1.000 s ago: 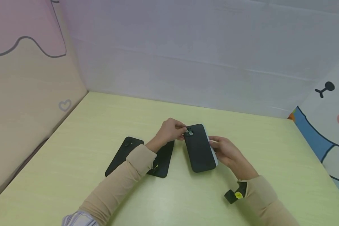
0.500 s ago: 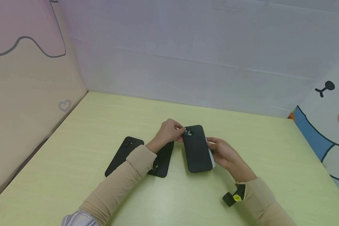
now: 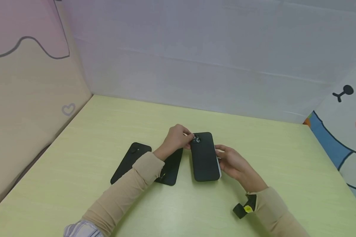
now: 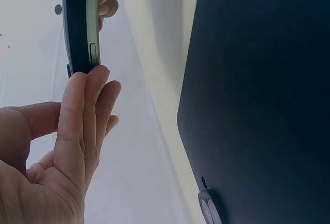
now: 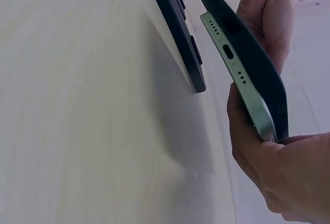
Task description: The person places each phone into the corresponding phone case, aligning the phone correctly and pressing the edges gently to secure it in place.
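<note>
A black phone case [image 3: 206, 161] covers the back of a pale green phone [image 5: 248, 92], which stands out along the right side and lower end. At the upper left corner, beside the camera, my left hand [image 3: 177, 138] pinches the case with thumb and fingertips. In the left wrist view, fingertips [image 4: 98, 74] meet the edge of the pair. My right hand [image 3: 232, 162] grips the phone by its right edge, with fingers beneath it in the right wrist view. The pair is held above the table. At its lower end, phone and case show a gap between them.
Two flat black phone-like slabs lie left of the hands: one [image 3: 132, 163] at far left, another [image 3: 174, 166] partly under the left forearm. The yellow table [image 3: 166, 210] meets a pale wall [image 3: 195, 65] at the back and printed panels at both sides.
The right hand and phone have moved left, so less of the pale phone shows beside the case. The case has turned slightly more upright. The left hand has stayed almost in place.
</note>
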A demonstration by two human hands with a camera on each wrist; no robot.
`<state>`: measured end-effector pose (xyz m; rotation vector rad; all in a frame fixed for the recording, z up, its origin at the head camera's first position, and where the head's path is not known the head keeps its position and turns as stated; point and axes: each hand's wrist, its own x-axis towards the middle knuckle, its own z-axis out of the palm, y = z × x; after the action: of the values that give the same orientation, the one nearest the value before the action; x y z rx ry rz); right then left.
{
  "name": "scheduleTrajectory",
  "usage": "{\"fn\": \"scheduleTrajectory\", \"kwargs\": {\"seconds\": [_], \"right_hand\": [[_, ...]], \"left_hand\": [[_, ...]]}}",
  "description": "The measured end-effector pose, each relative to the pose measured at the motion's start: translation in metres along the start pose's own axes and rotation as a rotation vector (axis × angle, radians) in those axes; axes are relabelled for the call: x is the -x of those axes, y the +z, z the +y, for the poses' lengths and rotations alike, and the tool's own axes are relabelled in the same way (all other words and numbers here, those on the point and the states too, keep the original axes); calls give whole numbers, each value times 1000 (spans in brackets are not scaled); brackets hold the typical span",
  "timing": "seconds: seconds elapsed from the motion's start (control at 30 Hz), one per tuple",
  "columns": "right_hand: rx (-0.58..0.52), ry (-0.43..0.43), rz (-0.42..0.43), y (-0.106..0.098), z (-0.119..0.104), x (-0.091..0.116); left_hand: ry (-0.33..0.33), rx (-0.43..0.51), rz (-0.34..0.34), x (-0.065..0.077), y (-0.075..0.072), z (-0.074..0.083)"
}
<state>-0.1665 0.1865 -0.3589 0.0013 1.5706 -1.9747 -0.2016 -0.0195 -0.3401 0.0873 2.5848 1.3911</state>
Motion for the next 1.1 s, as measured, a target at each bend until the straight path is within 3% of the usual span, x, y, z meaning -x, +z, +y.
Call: {"fn": "scheduleTrajectory", "kwargs": {"seconds": [0.2,0.43,0.63,0.8,1.1], "right_hand": [[-3,-31,12,4,0,0],[122,-56,72,7,4,0],[129,-91,88,9,7,1],[119,-61,157,15,2,3],[85,-65,166,18,0,4]], "left_hand": [[38,-62,26,1,1,2],[55,-141,46,6,3,4],[84,-192,54,7,3,5],[84,-104,8,1,1,-2],[21,43,-30,-2,0,-7]]}}
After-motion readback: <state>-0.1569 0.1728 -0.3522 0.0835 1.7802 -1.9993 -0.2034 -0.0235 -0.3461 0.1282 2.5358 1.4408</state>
